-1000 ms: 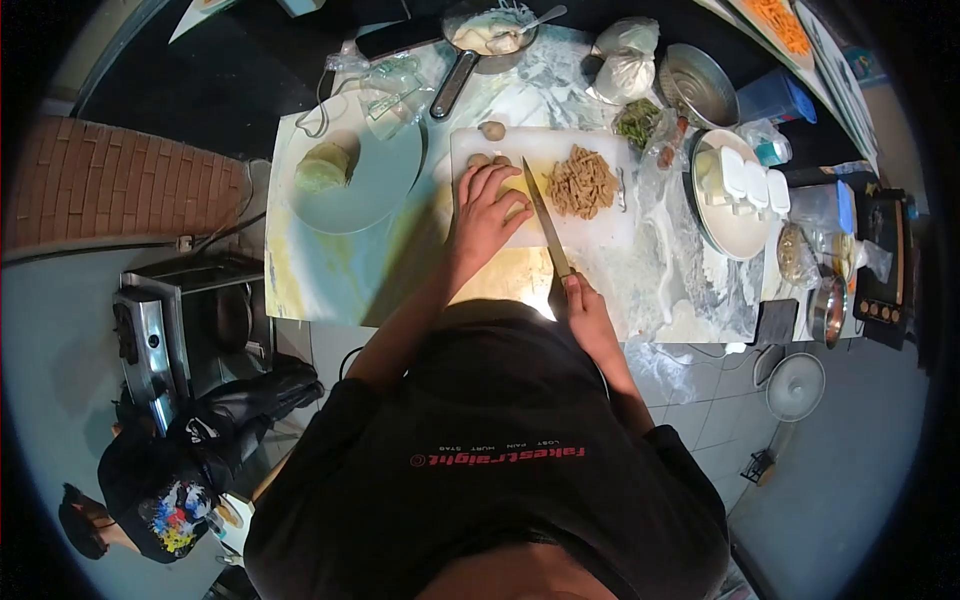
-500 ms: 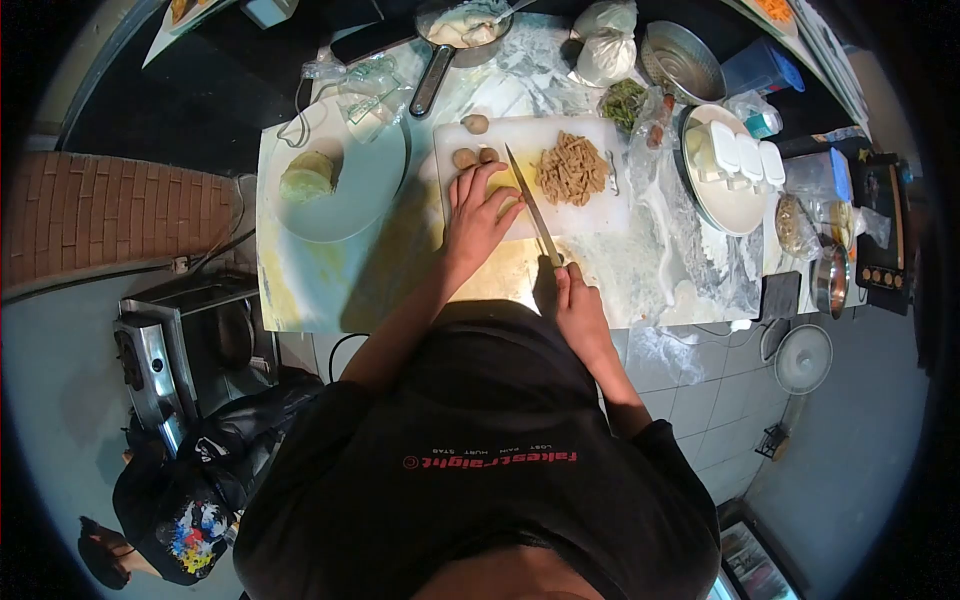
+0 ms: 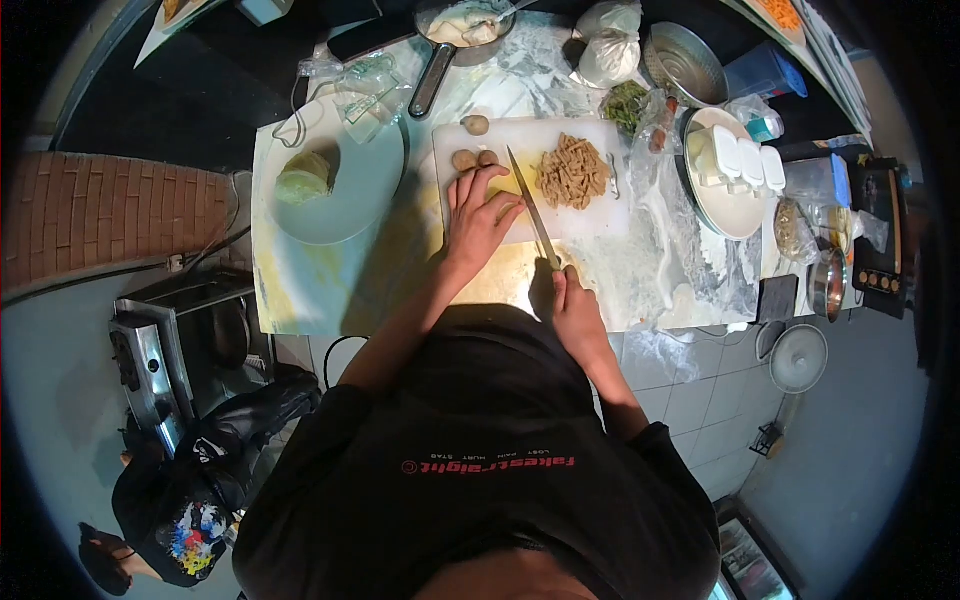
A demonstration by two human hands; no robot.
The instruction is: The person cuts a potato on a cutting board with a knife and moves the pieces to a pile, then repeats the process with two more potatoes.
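Note:
My right hand is wrapped round the handle of a long kitchen knife. The blade points away from me across a white cutting board. Just left of the blade, my left hand rests on the board with bent fingers. Its thumb and fingertips come together beside the blade; whatever they pinch is hidden. Beyond those fingers sit small round brown balls, one of them a brown ball, and a paler ball lies at the board's far edge. Right of the knife is a pile of brown cut strips.
On the left stands a large pale plate with a piece of cabbage. A frying pan is at the back. White-lidded containers sit on a plate at right, near a metal bowl. Another person is at lower left.
The view has shifted very slightly. Both hands and the knife stay in nearly the same place, and the strips and balls have not visibly moved.

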